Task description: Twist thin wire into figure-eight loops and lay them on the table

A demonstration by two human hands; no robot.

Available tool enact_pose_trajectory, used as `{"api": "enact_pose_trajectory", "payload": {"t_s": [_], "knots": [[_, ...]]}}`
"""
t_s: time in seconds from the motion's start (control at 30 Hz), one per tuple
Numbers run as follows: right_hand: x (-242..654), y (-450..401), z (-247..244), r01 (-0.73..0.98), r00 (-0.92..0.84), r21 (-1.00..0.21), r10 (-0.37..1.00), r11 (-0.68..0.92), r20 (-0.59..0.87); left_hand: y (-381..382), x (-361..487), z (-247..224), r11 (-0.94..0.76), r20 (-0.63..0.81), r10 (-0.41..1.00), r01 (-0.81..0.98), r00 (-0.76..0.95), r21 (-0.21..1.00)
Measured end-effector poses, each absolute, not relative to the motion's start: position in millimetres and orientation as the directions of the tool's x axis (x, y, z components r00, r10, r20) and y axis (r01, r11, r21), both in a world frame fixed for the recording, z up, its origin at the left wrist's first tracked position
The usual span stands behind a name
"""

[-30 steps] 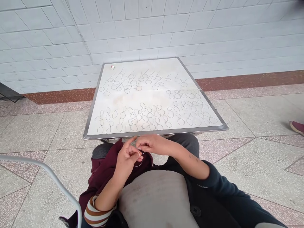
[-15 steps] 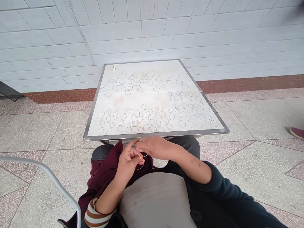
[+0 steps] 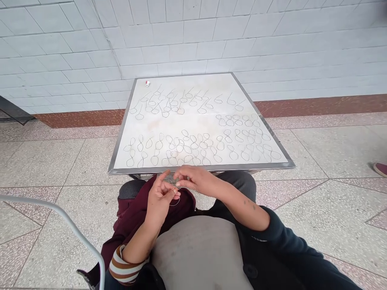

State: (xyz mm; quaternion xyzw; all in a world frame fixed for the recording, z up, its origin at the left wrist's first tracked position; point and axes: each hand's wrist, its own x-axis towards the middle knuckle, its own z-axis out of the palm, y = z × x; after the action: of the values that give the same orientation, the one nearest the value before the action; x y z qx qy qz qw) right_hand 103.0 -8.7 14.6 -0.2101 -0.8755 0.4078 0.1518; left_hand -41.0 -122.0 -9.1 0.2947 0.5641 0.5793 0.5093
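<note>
Over my lap, my left hand pinches a thin wire loop between thumb and fingertips. The loop hangs below those fingers as a fine curve. My right hand reaches in from the other side, its thumb and forefinger closed near the wire's upper part by the left fingertips. The wire there is very fine, but it appears to run between the two hands. Just beyond them, figure-eight wire pieces lie along the near part of the white table. Single loops with straight tails lie farther back.
A small red-and-white object sits at the table's far left corner. Metal edging borders the tabletop, close to my hands. A grey curved tube arches at lower left. A tiled wall stands behind; a shoe shows at right.
My right hand has drawn slightly up and back from the left fingers, and its fingers have opened out somewhat. The left hand still holds the wire loop. The view has shifted slightly.
</note>
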Motion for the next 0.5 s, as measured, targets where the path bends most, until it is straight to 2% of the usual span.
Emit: {"api": "enact_pose_trajectory", "payload": {"t_s": [0.4,0.5], "knots": [[97.6,-16.2,9.0,0.17,-0.891,-0.773,0.43,0.612,0.145,-126.0,-33.8,-14.7,0.163,-0.218,0.935,-0.205,-0.28,0.965],[97.4,-16.5,8.4,0.205,-0.853,-0.806,0.505,0.556,0.131,-125.1,-35.0,-13.4,0.132,-0.197,0.932,-0.22,-0.305,0.967]]}}
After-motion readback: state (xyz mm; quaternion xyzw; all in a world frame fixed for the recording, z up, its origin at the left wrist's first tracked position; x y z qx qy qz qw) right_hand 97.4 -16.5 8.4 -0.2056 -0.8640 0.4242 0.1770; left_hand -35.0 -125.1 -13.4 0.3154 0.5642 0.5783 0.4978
